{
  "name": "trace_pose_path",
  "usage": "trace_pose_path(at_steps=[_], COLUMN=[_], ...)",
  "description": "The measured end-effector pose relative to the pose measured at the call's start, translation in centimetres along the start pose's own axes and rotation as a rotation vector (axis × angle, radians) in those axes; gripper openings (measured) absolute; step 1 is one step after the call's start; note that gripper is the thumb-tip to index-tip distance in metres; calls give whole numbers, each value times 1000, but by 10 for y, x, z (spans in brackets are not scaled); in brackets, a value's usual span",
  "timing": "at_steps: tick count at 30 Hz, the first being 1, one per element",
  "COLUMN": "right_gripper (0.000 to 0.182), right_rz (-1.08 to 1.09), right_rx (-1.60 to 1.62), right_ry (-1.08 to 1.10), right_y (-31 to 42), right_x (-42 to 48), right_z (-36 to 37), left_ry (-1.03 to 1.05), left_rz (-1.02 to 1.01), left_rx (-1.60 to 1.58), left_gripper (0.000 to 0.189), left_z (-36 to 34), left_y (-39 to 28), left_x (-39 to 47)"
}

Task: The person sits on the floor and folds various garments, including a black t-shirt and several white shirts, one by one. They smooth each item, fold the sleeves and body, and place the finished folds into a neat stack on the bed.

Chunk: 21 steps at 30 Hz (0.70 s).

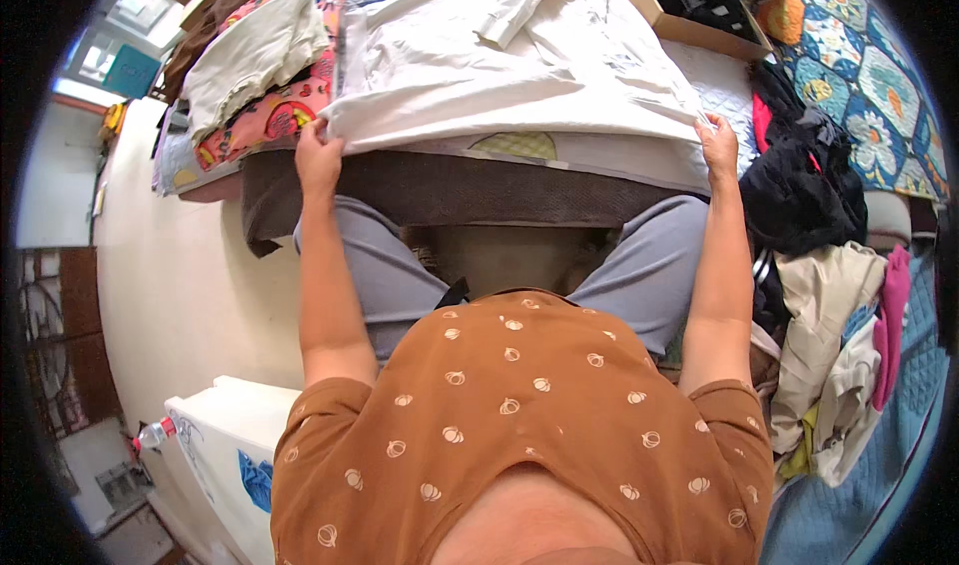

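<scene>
A white long-sleeved garment [449, 70] lies spread before me on a quilted cover [712, 78]. My left hand [320, 159] pinches its near left corner between thumb and fingers. At the near right corner, my right hand [718, 145] grips the edge in the same way. The near edge runs almost straight between both hands, with soft creases behind it. One sleeve [517, 18] is folded inward across the garment near the top. The far end of the garment runs out at the picture's upper rim.
Left of the garment, a cream garment [255, 55] lies over pink printed fabric [262, 124]. An open cardboard box [697, 29] with dark items stands at the back right. Black clothing [805, 175] and a beige garment [824, 310] are heaped right. A white cabinet [232, 411] stands lower left.
</scene>
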State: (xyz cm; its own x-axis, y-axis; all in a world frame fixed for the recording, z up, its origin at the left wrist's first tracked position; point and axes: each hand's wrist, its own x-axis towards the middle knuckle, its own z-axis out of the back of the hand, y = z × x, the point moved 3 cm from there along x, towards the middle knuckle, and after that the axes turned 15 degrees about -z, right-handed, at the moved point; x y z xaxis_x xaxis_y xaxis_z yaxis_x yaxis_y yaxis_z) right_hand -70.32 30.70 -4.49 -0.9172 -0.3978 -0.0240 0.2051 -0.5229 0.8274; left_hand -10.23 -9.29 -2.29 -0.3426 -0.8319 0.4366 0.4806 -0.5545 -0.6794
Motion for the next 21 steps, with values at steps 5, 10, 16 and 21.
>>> trace_pose_path(at_steps=[5, 10, 16, 21], right_gripper=[42, 34, 33, 36], right_rz=[-80, 151, 182, -56], right_rx=[-412, -472, -600, -578], right_ry=[20, -252, -207, -90], right_y=[-38, 45, 47, 53], right_x=[6, -30, -28, -29], right_z=[24, 4, -22, -19], left_ry=[174, 250, 568, 498], left_rz=[-165, -464, -366, -186], left_rx=[422, 392, 308, -66], left_gripper=[74, 58, 30, 20], left_z=[-23, -20, -33, -26], left_y=[-41, -56, -49, -54], left_x=[-18, 4, 34, 48])
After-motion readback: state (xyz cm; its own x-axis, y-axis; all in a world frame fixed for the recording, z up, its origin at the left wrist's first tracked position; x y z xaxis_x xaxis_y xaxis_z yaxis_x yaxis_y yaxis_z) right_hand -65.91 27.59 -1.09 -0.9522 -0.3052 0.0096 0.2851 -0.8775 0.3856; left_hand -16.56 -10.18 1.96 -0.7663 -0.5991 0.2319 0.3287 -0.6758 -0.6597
